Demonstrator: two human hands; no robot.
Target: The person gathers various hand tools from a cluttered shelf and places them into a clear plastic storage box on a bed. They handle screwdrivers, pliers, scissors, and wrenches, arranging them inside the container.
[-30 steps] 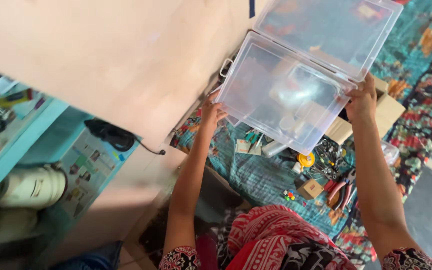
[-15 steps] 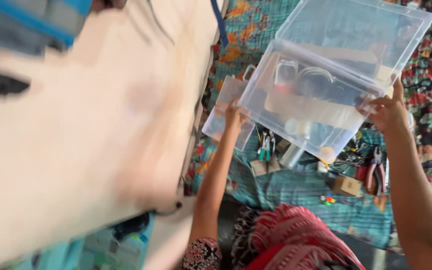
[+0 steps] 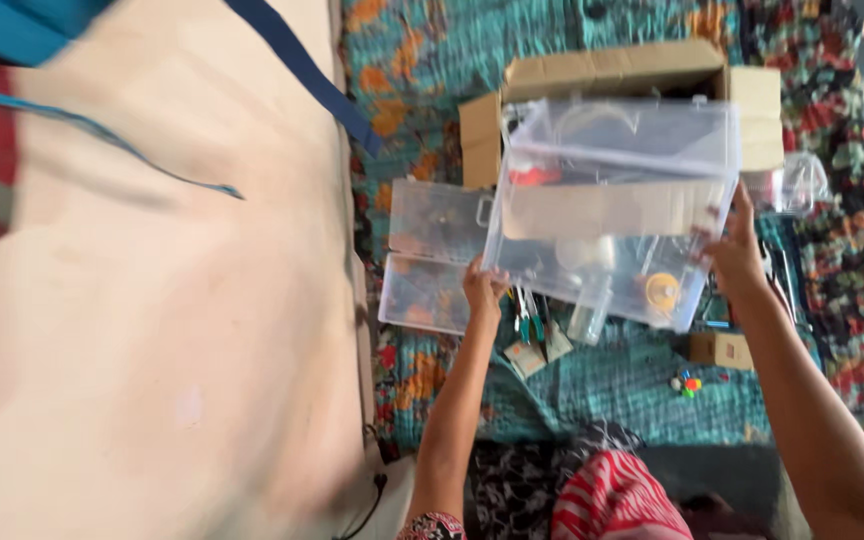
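Two hands (image 3: 482, 290) (image 3: 737, 255) gripping clear rigid plastic box (image 3: 612, 215), quilted patterned cloth (image 3: 632, 390) beneath

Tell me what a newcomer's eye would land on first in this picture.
First, the big clear plastic box, held up at centre right by the left hand at its lower left edge and the right hand at its right side. Behind it an open cardboard box sits on the teal patterned quilt. A second clear case lies open just left of the held one.

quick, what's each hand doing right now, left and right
Left hand: closed on the left edge of the clear plastic box, holding it up.
Right hand: closed on the box's right edge, holding it too.
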